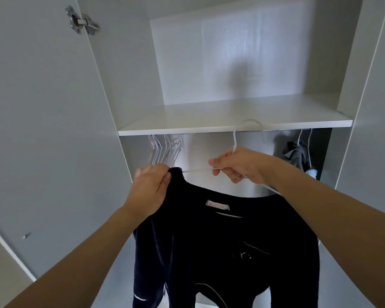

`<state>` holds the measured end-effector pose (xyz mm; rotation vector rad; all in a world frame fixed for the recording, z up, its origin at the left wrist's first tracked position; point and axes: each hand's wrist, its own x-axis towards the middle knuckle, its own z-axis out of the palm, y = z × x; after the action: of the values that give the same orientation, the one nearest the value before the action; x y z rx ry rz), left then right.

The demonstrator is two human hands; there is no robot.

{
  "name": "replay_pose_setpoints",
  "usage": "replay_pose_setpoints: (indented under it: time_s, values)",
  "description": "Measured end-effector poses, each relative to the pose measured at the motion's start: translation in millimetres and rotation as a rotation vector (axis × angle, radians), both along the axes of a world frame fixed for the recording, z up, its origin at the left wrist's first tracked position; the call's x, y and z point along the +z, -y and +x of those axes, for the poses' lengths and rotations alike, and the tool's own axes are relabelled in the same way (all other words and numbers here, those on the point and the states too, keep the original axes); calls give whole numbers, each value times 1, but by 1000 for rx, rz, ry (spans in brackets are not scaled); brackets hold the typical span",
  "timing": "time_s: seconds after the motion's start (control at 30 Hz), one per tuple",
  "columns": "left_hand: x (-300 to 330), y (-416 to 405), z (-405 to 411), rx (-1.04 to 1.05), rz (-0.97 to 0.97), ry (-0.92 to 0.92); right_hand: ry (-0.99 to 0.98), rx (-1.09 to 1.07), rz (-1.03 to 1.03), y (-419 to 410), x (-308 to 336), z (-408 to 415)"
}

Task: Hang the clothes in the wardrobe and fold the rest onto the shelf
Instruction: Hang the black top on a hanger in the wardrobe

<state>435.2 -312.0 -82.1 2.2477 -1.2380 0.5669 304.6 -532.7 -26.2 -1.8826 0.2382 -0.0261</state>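
Black garment draped on a white hanger just below the shelf, left hand pinching its shoulder, right hand gripping the hanger, spare hangers under the shelf's left end

Home bedroom closet, white wardrobe (doors open), shelf, hangers

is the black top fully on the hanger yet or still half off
Half off. The left hand pinches one shoulder of the black top at the end of the white hanger, whose bare arm shows beside the right hand.
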Motion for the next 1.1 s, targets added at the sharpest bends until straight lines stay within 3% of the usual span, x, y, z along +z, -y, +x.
replay_pose_setpoints:
  time_s: [0.17, 0.3, 0.43, 0.63, 0.73, 0.87, 0.97, 1.1]
  values:
    - [8, -9, 10, -67, 73, -183, -10, 7, -131, -4, -3, 4]
    - [17, -13, -1, -78, 156, -196, 58, -53, -110, -4, -2, 10]
    - [23, -19, -7, -47, 263, -366, 86, -15, -93, -9, -3, 20]
    - [15, -16, -7, 5, 353, -421, 85, 140, -266, -33, 0, 37]
    - [8, -22, -9, 11, 245, -594, 67, 191, -278, -22, 7, 32]
    - [-2, -21, -17, 57, 90, -723, 112, -92, -331, 15, -3, 24]
    - [-13, -15, -23, 120, 41, -787, 17, -213, -241, 34, -30, 14]
    - [-26, 9, -42, 147, 42, -845, -108, -209, -170, 33, -61, 8]
